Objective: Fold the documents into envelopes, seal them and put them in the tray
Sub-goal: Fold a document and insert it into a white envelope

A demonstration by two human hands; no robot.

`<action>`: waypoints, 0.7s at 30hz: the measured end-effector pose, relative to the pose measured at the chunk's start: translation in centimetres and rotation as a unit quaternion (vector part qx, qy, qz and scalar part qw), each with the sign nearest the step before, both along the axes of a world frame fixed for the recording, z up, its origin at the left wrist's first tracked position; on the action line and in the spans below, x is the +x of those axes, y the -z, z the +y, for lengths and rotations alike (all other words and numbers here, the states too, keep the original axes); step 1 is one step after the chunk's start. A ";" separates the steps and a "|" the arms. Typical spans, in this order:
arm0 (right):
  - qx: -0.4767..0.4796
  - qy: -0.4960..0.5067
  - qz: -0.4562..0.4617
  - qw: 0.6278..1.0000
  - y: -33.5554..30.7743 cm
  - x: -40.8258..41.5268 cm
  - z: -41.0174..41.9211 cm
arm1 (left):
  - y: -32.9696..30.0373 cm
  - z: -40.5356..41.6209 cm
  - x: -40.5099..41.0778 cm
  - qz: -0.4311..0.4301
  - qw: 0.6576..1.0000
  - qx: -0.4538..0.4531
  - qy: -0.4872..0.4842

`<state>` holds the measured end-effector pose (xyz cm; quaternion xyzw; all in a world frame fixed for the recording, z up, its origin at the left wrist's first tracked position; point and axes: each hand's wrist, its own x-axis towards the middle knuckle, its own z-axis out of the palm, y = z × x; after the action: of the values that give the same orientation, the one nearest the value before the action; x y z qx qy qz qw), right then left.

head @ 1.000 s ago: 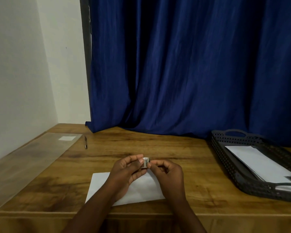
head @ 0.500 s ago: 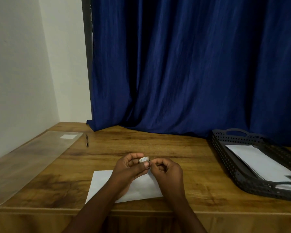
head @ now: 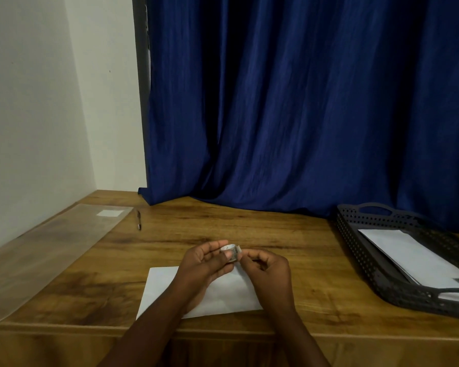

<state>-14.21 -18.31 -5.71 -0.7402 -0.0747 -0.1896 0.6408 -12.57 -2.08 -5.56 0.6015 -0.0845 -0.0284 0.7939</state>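
Blue curtain (head: pixel 302 102) behind wood table (head: pixel 289 234). Clear sheet (head: pixel 51 247) at left. Black tray (head: pixel 355 250) at right, envelope (head: pixel 414 256) lying inside. White envelope (head: pixel 223 295) flat on table near front edge, under hands. Left hand (head: pixel 204 263) curled round small tape roll (head: pixel 230 252), held above envelope. Right hand (head: pixel 265 266) fingertips pinch roll's loose end. Pen (head: pixel 138 221) near sheet.

Left hand (head: pixel 204 263) holds tape roll (head: pixel 229 252) above envelope (head: pixel 223 295); right hand (head: pixel 265 268) pinches its end.
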 end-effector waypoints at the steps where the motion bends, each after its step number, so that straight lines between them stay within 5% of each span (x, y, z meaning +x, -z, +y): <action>1: -0.010 0.005 -0.004 1.000 0.1 0.0 -0.1 | 0.0 0.0 0.0 0.000 1.000 0.002 0.001; 21: 0.019 0.036 -0.004 0.999 0.5 0.5 0.0 | 0.1 -0.1 0.0 0.001 0.999 0.001 -0.049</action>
<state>-13.69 -18.32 -6.19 -0.7293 -0.0469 -0.2164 0.6474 -12.53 -2.21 -5.68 0.6054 -0.0541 0.0097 0.7940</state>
